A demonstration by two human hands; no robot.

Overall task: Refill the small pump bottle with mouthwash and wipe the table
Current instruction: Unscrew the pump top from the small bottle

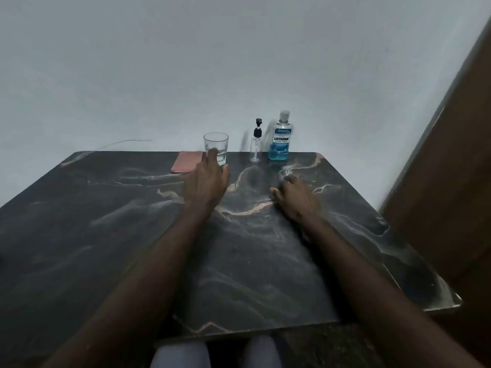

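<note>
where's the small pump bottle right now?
Head view: the small pump bottle stands upright at the table's far edge by the wall, right of centre, between the glass and the Listerine bottle, closer to the latter.

The left hand (206, 180) grips the glass (216, 148) beside the pump bottle (256, 143); the right hand (296, 197) rests flat on the table (106, 235).

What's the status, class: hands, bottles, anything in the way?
Left hand closing around the glass; right hand empty on the table. Pump bottle looks empty, pump on; mouthwash bottle capped. Nothing blocking them.
</note>
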